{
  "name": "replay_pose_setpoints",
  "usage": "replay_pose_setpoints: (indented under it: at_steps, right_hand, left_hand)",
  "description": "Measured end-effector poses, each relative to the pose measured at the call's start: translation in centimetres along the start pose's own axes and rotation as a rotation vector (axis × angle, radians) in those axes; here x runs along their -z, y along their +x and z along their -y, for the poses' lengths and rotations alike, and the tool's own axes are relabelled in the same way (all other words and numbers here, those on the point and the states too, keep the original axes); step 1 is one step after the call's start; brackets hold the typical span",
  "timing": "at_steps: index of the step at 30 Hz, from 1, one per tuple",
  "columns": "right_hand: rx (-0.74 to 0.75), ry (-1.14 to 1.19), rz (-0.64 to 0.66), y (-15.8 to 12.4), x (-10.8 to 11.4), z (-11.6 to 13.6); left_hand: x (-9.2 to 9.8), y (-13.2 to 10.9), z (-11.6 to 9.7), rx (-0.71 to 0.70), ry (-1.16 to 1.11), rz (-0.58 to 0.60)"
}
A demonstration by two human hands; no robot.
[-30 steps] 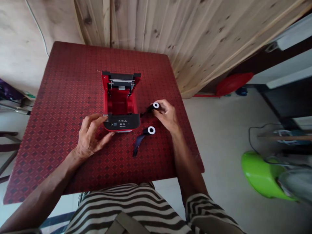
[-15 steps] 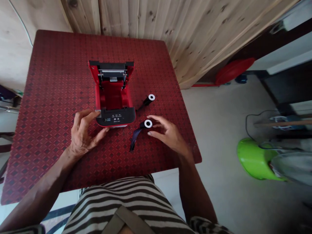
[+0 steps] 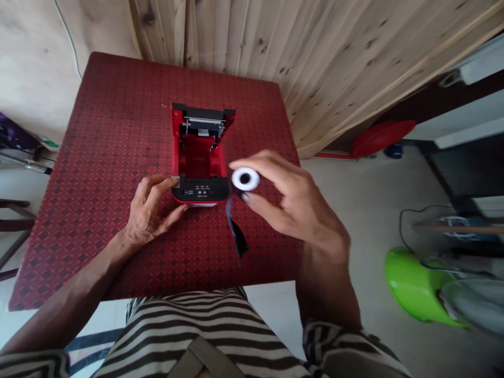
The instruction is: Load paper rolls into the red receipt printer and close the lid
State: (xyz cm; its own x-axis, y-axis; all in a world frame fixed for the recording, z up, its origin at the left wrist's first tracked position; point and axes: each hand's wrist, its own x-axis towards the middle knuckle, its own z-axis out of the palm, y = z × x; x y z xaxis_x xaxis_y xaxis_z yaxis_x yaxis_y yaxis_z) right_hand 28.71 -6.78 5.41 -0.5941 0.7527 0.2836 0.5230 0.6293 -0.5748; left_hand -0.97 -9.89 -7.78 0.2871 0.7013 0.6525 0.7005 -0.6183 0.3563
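Observation:
A red and black receipt printer (image 3: 200, 190) stands on the table with its lid (image 3: 203, 119) raised and its red paper bay bare. My left hand (image 3: 147, 210) grips the printer's near left corner, fingers on top and thumb against the front. Between the thumb and fingers of my right hand (image 3: 291, 197) is a paper roll (image 3: 255, 180), its white end facing me and its outside black. From the roll hangs a loose dark tail (image 3: 239, 239). The roll is raised beside the printer's right side. The other roll is not visible, probably behind my right hand.
The table (image 3: 129, 126) has a red patterned cover and stands against a plank wall (image 3: 240, 37). On the floor to the right lie a green plastic basin or stool (image 3: 411, 286) and a dark cable (image 3: 401, 226). A red round object (image 3: 384, 137) leans farther back.
My right hand has closed on the nearer roll and lifted it off the table, its tail dangling. My left hand stays on the printer. The view has shifted slightly.

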Motion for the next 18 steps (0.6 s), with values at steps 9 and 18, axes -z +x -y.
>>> replay_pose_setpoints:
  at_steps: [9,18]
  right_hand:
    - [-0.077,-0.507,0.311,8.9,-6.2,-0.5]
    - [-0.078,-0.499,0.395,10.7,-8.3,-3.3]
  left_hand:
    - [-0.2,-0.3,-0.3,0.014,-0.005,0.016]
    - [-0.3,-0.3,-0.4,0.038,-0.043,0.013]
